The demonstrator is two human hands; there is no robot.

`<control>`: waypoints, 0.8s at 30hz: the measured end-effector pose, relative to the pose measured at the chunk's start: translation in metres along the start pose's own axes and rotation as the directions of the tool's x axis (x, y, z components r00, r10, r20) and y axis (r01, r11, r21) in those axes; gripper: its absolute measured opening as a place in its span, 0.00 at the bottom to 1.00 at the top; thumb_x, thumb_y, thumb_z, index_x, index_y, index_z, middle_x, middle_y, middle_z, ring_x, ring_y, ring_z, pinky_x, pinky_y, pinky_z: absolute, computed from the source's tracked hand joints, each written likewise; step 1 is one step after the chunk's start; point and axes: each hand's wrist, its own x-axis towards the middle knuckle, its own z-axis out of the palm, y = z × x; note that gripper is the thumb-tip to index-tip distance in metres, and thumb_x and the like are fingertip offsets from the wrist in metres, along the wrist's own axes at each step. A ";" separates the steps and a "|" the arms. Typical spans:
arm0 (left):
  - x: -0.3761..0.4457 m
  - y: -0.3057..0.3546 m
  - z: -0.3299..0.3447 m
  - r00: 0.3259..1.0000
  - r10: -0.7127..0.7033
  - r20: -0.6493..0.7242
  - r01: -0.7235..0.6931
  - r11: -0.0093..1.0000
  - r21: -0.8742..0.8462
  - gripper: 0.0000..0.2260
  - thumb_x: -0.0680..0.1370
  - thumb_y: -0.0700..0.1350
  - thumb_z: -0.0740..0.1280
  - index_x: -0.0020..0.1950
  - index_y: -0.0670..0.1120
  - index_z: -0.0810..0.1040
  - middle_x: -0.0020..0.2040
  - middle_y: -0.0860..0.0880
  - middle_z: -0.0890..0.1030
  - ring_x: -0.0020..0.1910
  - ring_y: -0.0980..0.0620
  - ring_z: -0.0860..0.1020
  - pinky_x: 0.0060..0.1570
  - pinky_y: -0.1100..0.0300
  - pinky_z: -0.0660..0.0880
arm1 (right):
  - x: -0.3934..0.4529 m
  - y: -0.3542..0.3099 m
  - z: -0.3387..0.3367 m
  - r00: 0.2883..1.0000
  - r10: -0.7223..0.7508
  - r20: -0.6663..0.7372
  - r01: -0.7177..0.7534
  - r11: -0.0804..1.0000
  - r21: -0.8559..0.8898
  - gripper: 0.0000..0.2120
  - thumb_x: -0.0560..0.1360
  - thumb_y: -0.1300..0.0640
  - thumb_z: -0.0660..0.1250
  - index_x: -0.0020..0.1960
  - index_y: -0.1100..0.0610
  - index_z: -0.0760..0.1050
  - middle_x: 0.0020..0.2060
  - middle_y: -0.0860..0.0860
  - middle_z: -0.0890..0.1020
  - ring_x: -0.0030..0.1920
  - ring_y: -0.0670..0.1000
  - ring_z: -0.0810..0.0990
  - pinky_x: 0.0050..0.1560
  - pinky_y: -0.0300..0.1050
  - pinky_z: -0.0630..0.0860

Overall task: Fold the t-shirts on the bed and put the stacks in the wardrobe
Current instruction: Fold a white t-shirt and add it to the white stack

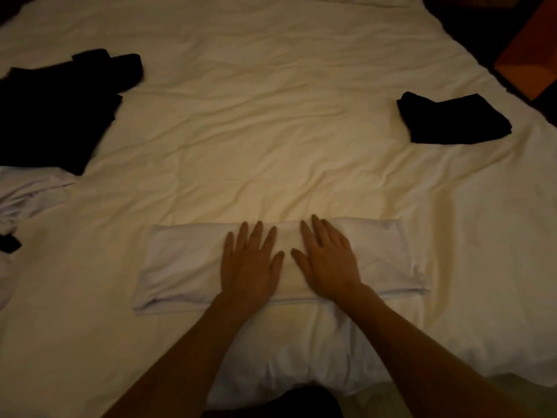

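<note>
Left hand (250, 263): fingers spread, pressed flat on the white t-shirt (187, 267).
Right hand (328, 260): spread flat beside it.
Bed (271, 131): folded black t-shirt (452, 119) far right.

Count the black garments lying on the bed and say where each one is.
2 plainly seen: an unfolded black shirt far left, a folded black shirt at right. A small black scrap at the left edge may be another, mostly out of view.

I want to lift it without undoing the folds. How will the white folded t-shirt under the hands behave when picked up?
The white folded t-shirt looks thin and soft, so it will probably sag at both long ends. It likely weighs little. Its layered lower edge may slip open unless supported underneath.
</note>
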 end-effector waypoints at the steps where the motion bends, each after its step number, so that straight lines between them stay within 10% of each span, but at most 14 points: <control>1: -0.004 -0.018 0.004 1.000 -0.015 -0.019 0.015 1.000 0.015 0.26 0.79 0.59 0.51 0.70 0.50 0.76 0.70 0.45 0.76 0.70 0.41 0.72 0.71 0.44 0.57 | -0.004 0.015 0.002 0.999 0.031 0.016 -0.030 0.999 -0.038 0.35 0.80 0.35 0.43 0.71 0.55 0.72 0.69 0.59 0.74 0.68 0.61 0.74 0.65 0.59 0.71; 6: -0.029 -0.107 -0.007 0.967 -0.231 -0.108 0.237 0.971 0.045 0.30 0.80 0.63 0.43 0.77 0.53 0.67 0.77 0.48 0.66 0.76 0.43 0.63 0.73 0.45 0.53 | -0.030 0.103 -0.011 0.964 0.265 0.023 -0.260 0.956 -0.138 0.41 0.73 0.27 0.35 0.78 0.46 0.60 0.77 0.51 0.63 0.76 0.57 0.63 0.72 0.58 0.60; 11: -0.044 -0.128 -0.020 0.854 -0.517 -0.060 0.483 0.830 -0.278 0.33 0.81 0.65 0.50 0.80 0.49 0.55 0.78 0.43 0.60 0.74 0.40 0.61 0.72 0.46 0.59 | -0.041 0.115 -0.016 0.891 0.452 -0.050 -0.448 0.891 0.073 0.36 0.77 0.33 0.54 0.77 0.56 0.58 0.70 0.61 0.68 0.67 0.63 0.68 0.64 0.58 0.68; 15: -0.040 -0.132 -0.033 0.713 -0.690 0.122 0.561 0.458 -0.690 0.38 0.75 0.61 0.69 0.75 0.38 0.65 0.71 0.38 0.71 0.65 0.37 0.72 0.65 0.49 0.70 | -0.031 0.126 -0.022 0.748 0.651 0.130 -0.621 0.616 0.485 0.38 0.74 0.37 0.68 0.69 0.67 0.67 0.63 0.64 0.74 0.61 0.65 0.75 0.58 0.55 0.72; 18: -0.048 -0.132 -0.043 0.723 -0.610 0.324 0.533 0.194 -0.824 0.39 0.72 0.60 0.74 0.72 0.36 0.68 0.67 0.40 0.75 0.53 0.42 0.76 0.57 0.52 0.73 | -0.031 0.138 -0.027 0.759 0.598 0.257 -0.604 0.500 0.621 0.35 0.71 0.41 0.73 0.62 0.70 0.74 0.58 0.65 0.78 0.55 0.63 0.78 0.50 0.51 0.74; 24: -0.052 -0.122 -0.049 0.800 -0.565 0.200 0.331 0.139 -0.933 0.28 0.77 0.51 0.71 0.72 0.39 0.71 0.64 0.42 0.76 0.51 0.47 0.75 0.53 0.54 0.71 | -0.035 0.136 -0.039 0.856 0.511 0.079 -0.397 0.551 0.734 0.25 0.75 0.48 0.71 0.63 0.66 0.75 0.56 0.61 0.80 0.55 0.61 0.78 0.56 0.55 0.75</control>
